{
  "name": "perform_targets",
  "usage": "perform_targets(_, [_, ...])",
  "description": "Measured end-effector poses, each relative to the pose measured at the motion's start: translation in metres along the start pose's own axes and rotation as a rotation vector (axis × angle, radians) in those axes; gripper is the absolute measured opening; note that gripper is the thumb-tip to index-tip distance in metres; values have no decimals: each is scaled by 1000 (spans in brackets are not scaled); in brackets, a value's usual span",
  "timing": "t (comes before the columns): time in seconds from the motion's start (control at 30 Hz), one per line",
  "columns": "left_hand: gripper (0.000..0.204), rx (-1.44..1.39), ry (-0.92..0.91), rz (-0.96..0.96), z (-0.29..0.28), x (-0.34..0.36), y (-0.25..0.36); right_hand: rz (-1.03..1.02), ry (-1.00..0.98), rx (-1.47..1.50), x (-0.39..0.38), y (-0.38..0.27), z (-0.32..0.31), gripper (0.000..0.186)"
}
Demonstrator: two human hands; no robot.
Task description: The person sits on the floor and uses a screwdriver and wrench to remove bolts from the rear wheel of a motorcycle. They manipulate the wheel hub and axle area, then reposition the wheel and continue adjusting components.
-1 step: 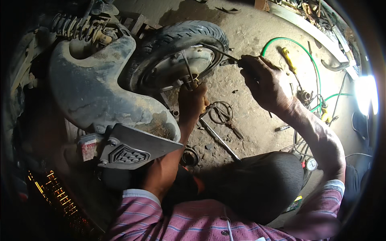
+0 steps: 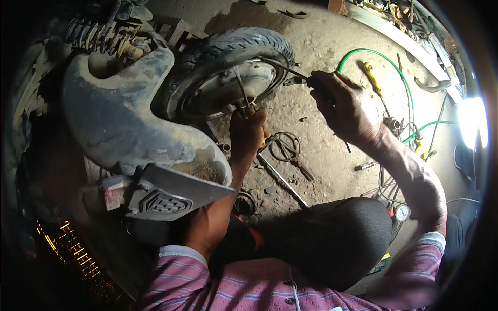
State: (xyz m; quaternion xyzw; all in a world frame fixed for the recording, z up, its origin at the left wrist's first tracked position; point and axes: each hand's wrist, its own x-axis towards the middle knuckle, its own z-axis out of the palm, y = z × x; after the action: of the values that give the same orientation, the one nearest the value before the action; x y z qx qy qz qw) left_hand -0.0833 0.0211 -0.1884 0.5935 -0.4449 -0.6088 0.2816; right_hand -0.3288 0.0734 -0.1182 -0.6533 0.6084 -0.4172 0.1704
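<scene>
A black scooter tyre [image 2: 223, 44] on its metal wheel rim [image 2: 207, 96] lies tilted in front of me, next to the dusty scooter body. My right hand [image 2: 340, 106] is closed around a long tyre lever [image 2: 288, 67], whose far tip is tucked between the tyre's bead and the rim's edge. Closer in, my left hand [image 2: 249, 127] is wrapped round the lower end of a second metal lever [image 2: 239, 80]. Its shaft runs up past the hub to the rim. The fingers hide that lever's handle.
The scooter's dusty body panel [image 2: 124, 109] and grey plate [image 2: 174, 194] crowd the left. A yellow-handled screwdriver [image 2: 372, 78], green hose [image 2: 410, 90], coiled cable [image 2: 285, 147], metal bar [image 2: 285, 181] and pressure gauge [image 2: 402, 211] lie on the floor. A bright lamp [image 2: 472, 123] glows at right.
</scene>
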Motion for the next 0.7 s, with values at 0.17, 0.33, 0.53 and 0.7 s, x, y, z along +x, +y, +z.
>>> perform_targets(0.17, [22,86,-20,33,-11,-5,6,-506,-317,-182,80,20,-55,18])
perform_targets(0.33, [23,67,-71,65,-21,-5,6,-53,-534,-86,98,27,-71,18])
perform_targets(0.53, [23,65,-75,83,-36,-1,-7,27,-430,-59,78,-22,-32,22])
perform_targets(0.7, [22,15,-10,51,-48,-3,-10,-112,-213,-229,55,-63,-7,17])
